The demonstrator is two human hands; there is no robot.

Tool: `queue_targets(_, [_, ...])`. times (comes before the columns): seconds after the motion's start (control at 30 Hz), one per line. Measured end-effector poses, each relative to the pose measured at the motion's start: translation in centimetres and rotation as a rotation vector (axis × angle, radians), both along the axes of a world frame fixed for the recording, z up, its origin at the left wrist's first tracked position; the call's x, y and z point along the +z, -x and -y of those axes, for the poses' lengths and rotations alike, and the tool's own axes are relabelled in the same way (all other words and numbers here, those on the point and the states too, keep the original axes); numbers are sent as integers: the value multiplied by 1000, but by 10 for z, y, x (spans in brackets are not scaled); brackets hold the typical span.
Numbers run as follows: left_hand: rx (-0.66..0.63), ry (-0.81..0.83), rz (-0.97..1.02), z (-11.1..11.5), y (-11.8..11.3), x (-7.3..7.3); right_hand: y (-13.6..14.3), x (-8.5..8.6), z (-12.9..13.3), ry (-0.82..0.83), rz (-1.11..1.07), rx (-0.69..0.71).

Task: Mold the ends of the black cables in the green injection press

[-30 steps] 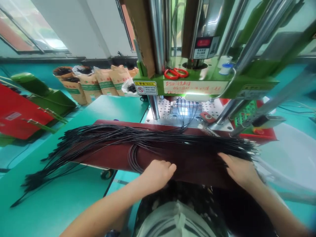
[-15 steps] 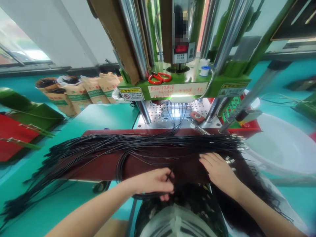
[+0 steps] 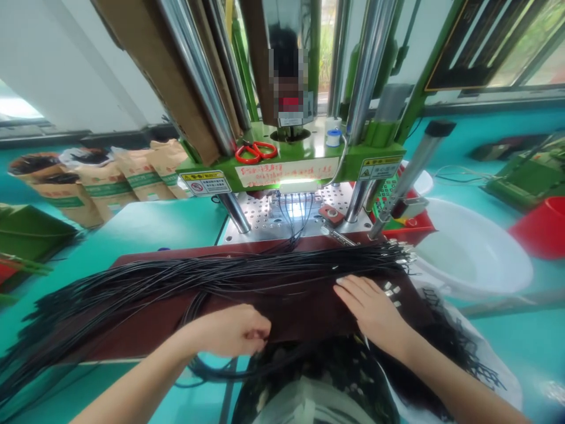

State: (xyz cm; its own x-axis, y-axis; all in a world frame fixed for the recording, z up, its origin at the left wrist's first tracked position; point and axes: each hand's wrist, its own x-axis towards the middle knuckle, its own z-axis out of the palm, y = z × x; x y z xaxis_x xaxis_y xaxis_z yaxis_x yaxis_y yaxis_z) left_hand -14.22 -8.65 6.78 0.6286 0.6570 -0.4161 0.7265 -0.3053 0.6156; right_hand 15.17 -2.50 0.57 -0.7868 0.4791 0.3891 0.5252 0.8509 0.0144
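A long bundle of black cables (image 3: 247, 262) lies across the dark red board (image 3: 145, 338), with metal ends at the right. My left hand (image 3: 233, 330) is curled closed near the board's front edge; what its fingers hold, if anything, is hidden. A coil of black cable (image 3: 212, 372) hangs beneath it. My right hand (image 3: 368, 309) rests palm down at the board's right part, fingers stretched out, beside a few small white connectors (image 3: 391, 290). Behind the bundle, thin cables run into the lit metal fixture (image 3: 295, 209) of the green press.
Red-handled scissors (image 3: 256, 152) and a blue-white spool (image 3: 333, 138) sit on the press (image 3: 212, 159). A white tub (image 3: 481, 247) stands at the right, a red bucket (image 3: 541, 227) beyond it. Paper sacks (image 3: 106, 179) line the back left.
The view has shifted to the right. My left hand has closed further, and the short cable piece seen between its fingers is no longer visible. My right hand remains flat at the board.
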Motion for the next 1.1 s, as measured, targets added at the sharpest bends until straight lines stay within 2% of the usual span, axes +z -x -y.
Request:
queue_targets(0.1, [-102, 120, 81, -5, 4, 6, 1, -2, -1, -12, -20, 21])
queue_targets(0.23, [3, 177, 27, -7, 17, 10, 5, 1, -8, -54, -66, -8])
queue_targets(0.27, [0, 179, -12, -4, 18, 7, 7, 1, -10, -57, -73, -17])
queue_targets(0.33, [-102, 212, -76, 3, 19, -3, 12, 1, -13, -50, -74, -30])
queue_targets(0.4, [-205, 233, -76, 10, 16, -14, 17, 0, -14, -29, -49, -22])
queue_targets(0.43, [-215, 232, -53, 13, 15, -19, 19, 0, -14, -18, -30, -13])
queue_targets(0.5, [-141, 246, 35, 15, 10, -26, 20, 1, -14, -2, 2, -1])
queue_targets(0.53, [-64, 292, 109, 15, 7, -29, 20, 2, -13, -5, 6, 1])
queue_targets(0.67, [402, 564, 506, 9, -19, -42, 16, 7, -9, -27, 5, -15])
queue_targets(0.73, [545, 546, 553, 7, -34, -48, 13, 9, -6, -29, 27, -46])
queue_targets(0.77, [562, 489, 502, 6, -39, -50, 12, 10, -5, -29, 49, -63])
queue_targets(0.83, [507, 336, 296, 8, -42, -46, 11, 13, 0, -19, 119, -83])
queue_targets(0.87, [440, 238, 173, 9, -39, -41, 10, 14, 3, 8, 165, -82])
queue_targets(0.97, [150, -14, -85, 13, -24, -18, 10, 18, 15, 152, 308, -22])
queue_targets(1.03, [44, 26, -90, 12, -13, -3, 10, 21, 23, 217, 360, 36])
queue_targets(1.07, [75, 108, -43, 11, -9, 4, 11, 21, 25, 221, 368, 53])
queue_targets(1.1, [160, 189, 29, 9, -6, 9, 12, 22, 27, 214, 369, 56])
